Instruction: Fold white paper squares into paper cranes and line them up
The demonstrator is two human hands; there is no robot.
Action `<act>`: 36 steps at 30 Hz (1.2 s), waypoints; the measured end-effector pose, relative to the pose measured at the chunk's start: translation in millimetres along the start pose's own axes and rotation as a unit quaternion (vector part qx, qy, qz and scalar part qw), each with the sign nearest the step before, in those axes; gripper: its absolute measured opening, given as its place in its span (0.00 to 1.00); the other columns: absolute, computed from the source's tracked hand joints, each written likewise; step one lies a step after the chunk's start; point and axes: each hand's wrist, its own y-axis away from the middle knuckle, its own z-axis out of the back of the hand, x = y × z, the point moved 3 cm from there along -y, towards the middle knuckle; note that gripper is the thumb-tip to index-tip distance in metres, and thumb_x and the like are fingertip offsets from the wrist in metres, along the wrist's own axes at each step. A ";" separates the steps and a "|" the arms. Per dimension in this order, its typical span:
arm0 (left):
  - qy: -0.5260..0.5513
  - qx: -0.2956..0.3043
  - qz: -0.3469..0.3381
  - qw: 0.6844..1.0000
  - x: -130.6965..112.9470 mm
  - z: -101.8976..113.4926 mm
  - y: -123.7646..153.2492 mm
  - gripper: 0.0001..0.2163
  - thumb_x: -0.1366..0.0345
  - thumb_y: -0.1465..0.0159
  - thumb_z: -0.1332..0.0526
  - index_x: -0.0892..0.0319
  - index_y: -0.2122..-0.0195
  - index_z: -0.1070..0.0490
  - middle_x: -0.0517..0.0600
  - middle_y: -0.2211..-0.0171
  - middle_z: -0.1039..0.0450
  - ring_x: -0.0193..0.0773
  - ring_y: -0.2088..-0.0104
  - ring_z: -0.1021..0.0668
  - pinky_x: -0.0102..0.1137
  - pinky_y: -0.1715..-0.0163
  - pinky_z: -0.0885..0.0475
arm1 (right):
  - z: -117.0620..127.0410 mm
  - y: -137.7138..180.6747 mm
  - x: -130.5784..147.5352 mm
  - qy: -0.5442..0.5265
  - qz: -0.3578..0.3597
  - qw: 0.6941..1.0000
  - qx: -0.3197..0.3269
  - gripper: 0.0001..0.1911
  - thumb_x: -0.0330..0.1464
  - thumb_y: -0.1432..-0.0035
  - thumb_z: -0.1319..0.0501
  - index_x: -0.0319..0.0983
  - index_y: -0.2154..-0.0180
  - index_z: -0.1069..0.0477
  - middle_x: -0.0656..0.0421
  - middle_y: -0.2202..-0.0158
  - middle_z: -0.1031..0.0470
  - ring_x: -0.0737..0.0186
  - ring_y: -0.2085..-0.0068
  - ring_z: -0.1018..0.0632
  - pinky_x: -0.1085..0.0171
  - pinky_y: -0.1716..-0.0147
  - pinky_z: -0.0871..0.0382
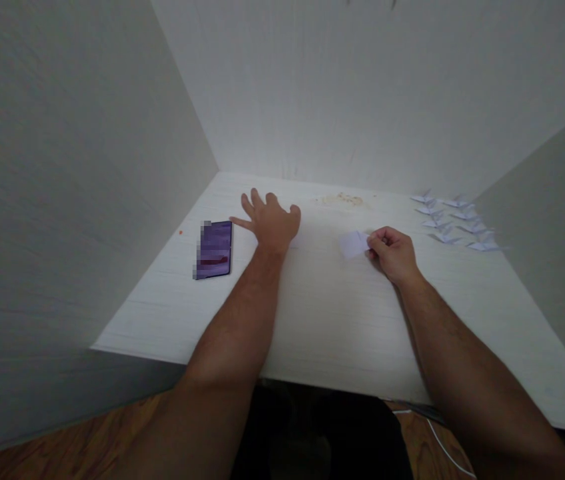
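Paper slip, pinched at its edge by our curled right hand, is best kept flat while our left hand rests spread open and empty on the bench.

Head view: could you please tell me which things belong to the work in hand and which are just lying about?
In hand: small paper piece, pinched by the right hand; folded paper figures in rows at far right; left hand, spread on the desk.
Lying about: purple phone beside the left hand; brownish smudge farther back; white cable below the desk edge.
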 end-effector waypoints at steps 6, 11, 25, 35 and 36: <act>-0.006 -0.010 0.066 0.998 16.1 3.3 -12.1 0.21 0.59 0.40 0.36 0.61 0.46 0.30 0.67 0.27 0.60 0.67 0.28 0.60 0.72 0.39 0.58 | 0.4 -1.3 -3.5 0.015 0.003 1.000 -0.004 0.10 0.39 0.51 0.34 0.39 0.73 0.30 0.64 0.84 0.31 0.72 0.84 0.36 0.69 0.84 0.45; 0.007 -0.015 0.087 0.996 19.5 2.7 -15.4 0.21 0.60 0.42 0.34 0.60 0.48 0.30 0.67 0.27 0.58 0.69 0.28 0.60 0.72 0.39 0.54 | -0.3 -2.1 -4.8 0.010 0.008 1.000 -0.003 0.10 0.38 0.51 0.34 0.39 0.73 0.30 0.63 0.84 0.30 0.70 0.83 0.33 0.69 0.83 0.44; 0.359 0.277 -0.151 0.878 -50.1 -55.5 37.0 0.11 0.63 0.43 0.33 0.60 0.61 0.25 0.51 0.66 0.21 0.34 0.67 0.21 0.30 0.65 0.26 | -4.0 -0.3 1.1 0.010 0.031 0.999 0.002 0.10 0.38 0.51 0.35 0.39 0.74 0.31 0.64 0.84 0.31 0.70 0.83 0.33 0.69 0.83 0.44; 0.328 0.348 -0.182 0.859 -60.1 -60.8 50.4 0.14 0.55 0.45 0.34 0.62 0.73 0.24 0.46 0.77 0.28 0.32 0.75 0.30 0.27 0.77 0.39 | -8.3 0.3 4.1 0.003 0.045 0.998 0.032 0.11 0.39 0.51 0.34 0.40 0.75 0.32 0.65 0.83 0.30 0.71 0.82 0.34 0.69 0.82 0.43; 0.330 0.345 -0.181 0.860 -60.7 -61.1 50.5 0.13 0.55 0.45 0.35 0.62 0.73 0.24 0.46 0.77 0.28 0.32 0.75 0.30 0.27 0.77 0.39 | -8.8 0.4 4.3 0.002 0.044 0.998 0.033 0.11 0.39 0.50 0.34 0.40 0.75 0.32 0.65 0.83 0.30 0.71 0.83 0.34 0.69 0.82 0.43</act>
